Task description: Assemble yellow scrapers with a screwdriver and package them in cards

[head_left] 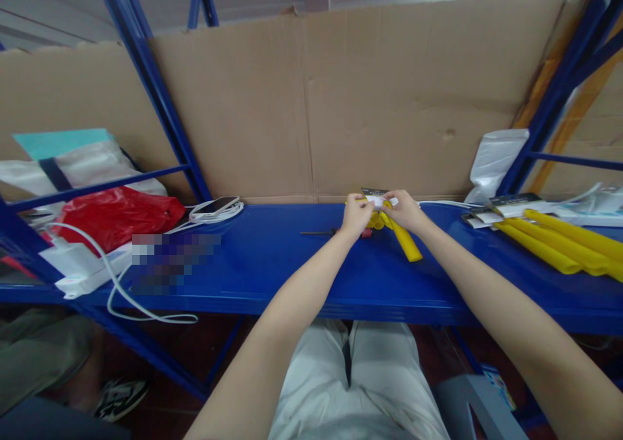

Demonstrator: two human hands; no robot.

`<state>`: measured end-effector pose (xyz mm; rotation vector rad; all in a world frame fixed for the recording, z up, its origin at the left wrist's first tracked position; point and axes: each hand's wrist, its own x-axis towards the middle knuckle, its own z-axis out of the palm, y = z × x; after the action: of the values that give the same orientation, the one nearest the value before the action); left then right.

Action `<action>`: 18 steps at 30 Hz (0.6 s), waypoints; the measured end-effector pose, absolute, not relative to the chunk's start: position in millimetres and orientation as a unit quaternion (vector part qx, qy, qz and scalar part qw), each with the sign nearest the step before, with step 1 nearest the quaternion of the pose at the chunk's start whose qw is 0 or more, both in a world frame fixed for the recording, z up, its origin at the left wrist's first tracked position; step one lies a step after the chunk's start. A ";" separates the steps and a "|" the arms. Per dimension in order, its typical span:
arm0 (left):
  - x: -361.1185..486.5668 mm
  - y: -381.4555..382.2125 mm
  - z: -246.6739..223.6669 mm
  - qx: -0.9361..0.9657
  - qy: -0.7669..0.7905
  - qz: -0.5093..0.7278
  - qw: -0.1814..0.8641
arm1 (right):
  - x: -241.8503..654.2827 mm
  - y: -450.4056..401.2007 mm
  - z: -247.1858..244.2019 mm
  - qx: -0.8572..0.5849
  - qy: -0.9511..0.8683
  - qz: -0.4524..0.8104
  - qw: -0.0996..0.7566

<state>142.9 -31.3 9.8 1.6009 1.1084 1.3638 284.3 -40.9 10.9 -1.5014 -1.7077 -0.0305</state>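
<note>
My left hand (pixel 357 215) and my right hand (pixel 403 210) meet over the middle of the blue shelf, fingers closed in a pinch. Between them they grip a small white card (pixel 376 200) with a dark printed strip along its far edge. A yellow tube-like piece (pixel 407 246) slants out below my right hand toward me, and more yellow shows under the fingers. How the card and the yellow piece join is hidden. Partly under my left hand lies a thin-shafted tool (pixel 316 233), its red handle (pixel 366 233) by the yellow parts; it looks like a screwdriver.
Several yellow tubes with cards (pixel 549 245) lie at the right. A clear plastic bag (pixel 496 164) leans near the right post. At left are a phone (pixel 217 206), a red bag (pixel 121 214) and a power strip (pixel 92 274) with cables. Cardboard (pixel 379 102) stands behind; another person's leg (pixel 43 355) shows below left.
</note>
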 end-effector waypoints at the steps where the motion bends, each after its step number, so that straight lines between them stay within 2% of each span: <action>1: 144.1 -31.3 10.6 0.610 0.432 0.538 0.390 | 283.9 -41.0 10.7 -0.592 -0.683 -0.011 0.427; 7: 142.8 -29.9 13.7 0.569 0.446 0.527 0.446 | 281.1 -42.2 9.8 -0.556 -0.690 -0.008 0.464; 14: 141.7 -24.6 8.6 0.563 0.361 0.510 0.541 | 279.8 -40.7 9.6 -0.549 -0.683 -0.006 0.482; 18: 141.7 -25.0 8.3 0.574 0.342 0.505 0.547 | 280.4 -39.4 8.2 -0.538 -0.685 -0.020 0.491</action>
<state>141.7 -25.0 8.3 1.3598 0.8103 1.1968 280.4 -39.4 8.2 -1.3074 -1.6620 -0.0474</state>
